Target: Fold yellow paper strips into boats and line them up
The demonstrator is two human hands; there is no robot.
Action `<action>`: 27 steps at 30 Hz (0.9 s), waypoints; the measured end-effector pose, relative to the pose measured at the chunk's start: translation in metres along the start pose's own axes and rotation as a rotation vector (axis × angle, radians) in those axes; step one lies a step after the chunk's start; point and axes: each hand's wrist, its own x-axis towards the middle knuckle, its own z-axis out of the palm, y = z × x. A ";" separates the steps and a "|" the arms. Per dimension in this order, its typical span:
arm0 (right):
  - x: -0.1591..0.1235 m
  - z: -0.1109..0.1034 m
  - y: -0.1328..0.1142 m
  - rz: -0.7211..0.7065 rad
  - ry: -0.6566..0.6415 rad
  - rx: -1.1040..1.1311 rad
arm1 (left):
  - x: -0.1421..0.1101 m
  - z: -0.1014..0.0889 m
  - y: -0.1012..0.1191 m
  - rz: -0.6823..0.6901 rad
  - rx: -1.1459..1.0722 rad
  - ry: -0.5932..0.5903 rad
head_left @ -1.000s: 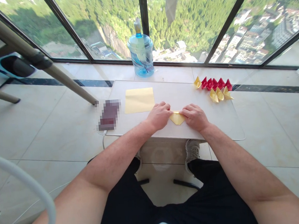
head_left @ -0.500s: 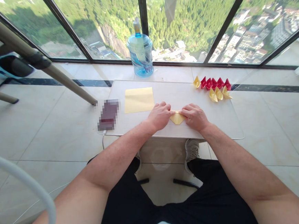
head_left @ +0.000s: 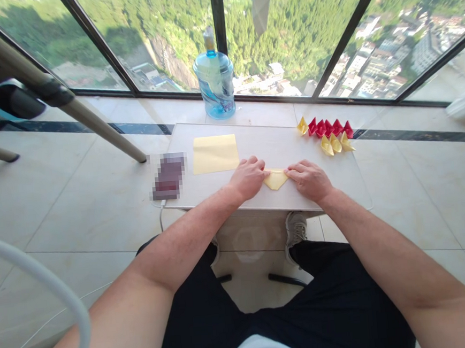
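Observation:
A small folded yellow paper (head_left: 275, 179) lies on the low white table (head_left: 350, 186), its point toward me. My left hand (head_left: 248, 177) pinches its left corner with curled fingers. My right hand (head_left: 308, 178) presses its right corner, fingers closed on the fold. A flat yellow sheet (head_left: 215, 153) lies just left of my left hand. Finished folded pieces sit at the table's far right: a red row (head_left: 329, 128) with one yellow piece (head_left: 302, 126) at its left end, and three yellow ones (head_left: 335, 144) in front.
A blurred dark phone (head_left: 169, 176) with a cable lies at the table's left edge. A blue water jug (head_left: 213, 78) stands on the floor by the window. A chair leg (head_left: 87, 118) slants at left. My legs and shoes are under the table.
Both hands stay on the folded yellow paper; my right hand has shifted slightly right, showing more of the paper. The view has tilted a little.

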 end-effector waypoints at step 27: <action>-0.018 -0.003 0.001 0.149 -0.036 -0.022 | -0.003 0.014 -0.013 -0.306 -0.255 0.131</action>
